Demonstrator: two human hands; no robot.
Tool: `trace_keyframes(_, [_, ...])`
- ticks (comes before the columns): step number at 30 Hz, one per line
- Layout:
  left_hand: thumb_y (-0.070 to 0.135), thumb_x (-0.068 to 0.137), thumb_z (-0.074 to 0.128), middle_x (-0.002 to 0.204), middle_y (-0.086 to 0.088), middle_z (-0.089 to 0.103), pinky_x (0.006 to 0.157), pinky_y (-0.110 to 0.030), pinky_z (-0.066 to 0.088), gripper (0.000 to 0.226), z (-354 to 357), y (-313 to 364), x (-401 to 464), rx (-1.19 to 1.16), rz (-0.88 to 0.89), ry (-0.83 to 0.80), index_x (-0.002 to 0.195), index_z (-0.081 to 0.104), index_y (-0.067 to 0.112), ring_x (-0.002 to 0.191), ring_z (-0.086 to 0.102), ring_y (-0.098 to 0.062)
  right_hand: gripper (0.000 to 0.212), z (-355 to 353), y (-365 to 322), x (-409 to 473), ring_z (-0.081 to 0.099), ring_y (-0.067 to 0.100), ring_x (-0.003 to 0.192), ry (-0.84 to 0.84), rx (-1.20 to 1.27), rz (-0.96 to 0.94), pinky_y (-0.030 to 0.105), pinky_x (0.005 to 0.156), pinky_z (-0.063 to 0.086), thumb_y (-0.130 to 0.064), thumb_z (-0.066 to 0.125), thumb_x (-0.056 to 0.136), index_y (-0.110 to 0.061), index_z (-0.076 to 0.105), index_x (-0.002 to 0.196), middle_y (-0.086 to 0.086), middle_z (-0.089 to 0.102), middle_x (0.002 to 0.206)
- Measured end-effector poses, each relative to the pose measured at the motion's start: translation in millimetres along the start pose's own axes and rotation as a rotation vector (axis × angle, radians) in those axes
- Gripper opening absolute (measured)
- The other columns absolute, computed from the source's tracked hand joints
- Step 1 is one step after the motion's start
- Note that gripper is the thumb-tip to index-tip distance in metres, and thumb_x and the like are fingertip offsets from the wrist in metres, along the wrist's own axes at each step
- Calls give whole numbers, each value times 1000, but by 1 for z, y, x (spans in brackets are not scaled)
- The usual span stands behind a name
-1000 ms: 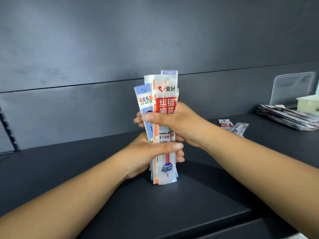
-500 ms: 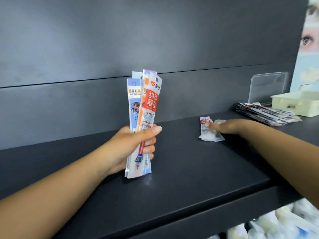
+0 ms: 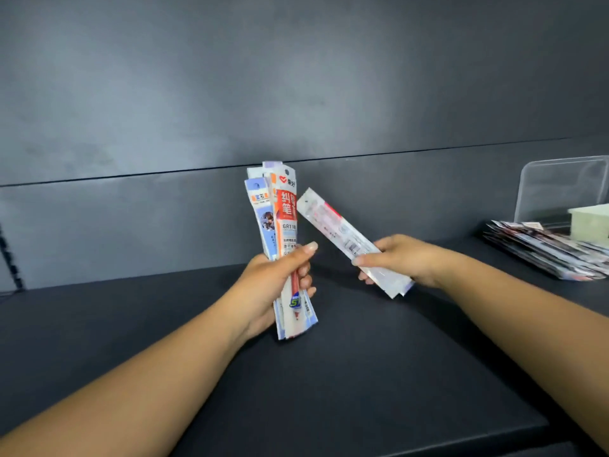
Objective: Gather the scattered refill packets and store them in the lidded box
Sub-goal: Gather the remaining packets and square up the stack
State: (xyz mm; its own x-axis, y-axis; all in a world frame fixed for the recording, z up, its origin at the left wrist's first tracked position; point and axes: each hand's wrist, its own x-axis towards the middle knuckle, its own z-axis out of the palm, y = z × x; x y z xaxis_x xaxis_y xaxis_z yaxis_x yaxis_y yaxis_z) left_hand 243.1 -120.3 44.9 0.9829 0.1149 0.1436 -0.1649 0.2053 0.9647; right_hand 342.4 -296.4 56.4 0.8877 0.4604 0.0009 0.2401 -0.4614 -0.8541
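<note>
My left hand (image 3: pixel 276 285) grips an upright bundle of refill packets (image 3: pixel 278 219), red, orange and blue printed sleeves standing above the dark shelf (image 3: pixel 329 374). My right hand (image 3: pixel 400 258) holds two clear refill packets (image 3: pixel 336 225), tilted with their top end leaning left toward the bundle, a small gap between them. At the far right edge stands a pale box (image 3: pixel 591 222) with its clear lid (image 3: pixel 557 189) raised behind it.
A fanned stack of printed cards (image 3: pixel 547 249) lies on the shelf in front of the box. A dark panelled wall (image 3: pixel 296 94) closes the back. The shelf's front edge (image 3: pixel 395 446) runs across the bottom right.
My right hand let go of the bundle, reached right to the loose packets on the shelf, picked them up and brought them back toward the bundle in my left hand.
</note>
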Motion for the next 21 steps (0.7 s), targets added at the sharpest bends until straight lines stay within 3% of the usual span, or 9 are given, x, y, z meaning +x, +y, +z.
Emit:
trace_keyframes(1, [18,78,66,47,3,49,55,-25,50,16,-4,1,1,-19,19,20,70,52,16,44,49,-10,14,4,-5,-4,64,12,56,-18,180,-58,35,68,52,-25,64,82,-12,63,86,3,69,69])
trace_keyframes(3, [20,66,70,53,2,62,61,-27,57,18,-12,4,3,-64,57,24,71,53,15,53,62,-11,11,15,-17,-16,65,12,51,-85,442,-150,28,59,56,-21,59,85,-11,61,83,4,70,62])
trace_keyframes(5, [23,62,74,68,-3,73,64,-31,59,25,-12,9,0,-83,73,-57,76,55,14,66,70,-15,13,30,-25,-26,66,12,51,-195,480,-204,23,55,57,-21,56,84,-10,61,80,3,70,57])
trace_keyframes(9, [20,60,76,72,-8,73,49,-29,54,41,3,12,-14,-12,99,-165,98,66,7,59,68,-20,16,56,-27,-34,68,8,64,-322,338,-301,22,68,58,-31,61,73,-17,67,74,-3,72,67])
trace_keyframes(13, [13,57,66,82,-6,75,65,-34,59,43,6,12,-17,-19,149,-113,100,65,8,75,71,-20,8,60,-29,-35,64,-7,70,-234,141,-403,7,71,50,-29,65,77,-31,67,70,-20,69,66])
trace_keyframes(17, [13,56,67,75,-3,75,61,-29,58,41,8,14,-20,39,164,-116,96,64,5,72,72,-16,5,65,-30,-37,60,2,99,-231,-46,-427,18,90,47,-39,63,78,-41,62,83,-16,64,96])
trace_keyframes(21, [13,54,68,68,2,74,60,-26,58,30,9,22,-22,106,287,-57,84,66,11,66,70,-11,33,61,-31,-38,59,5,103,-207,-164,-391,24,94,46,-51,60,75,-33,64,102,-12,64,109])
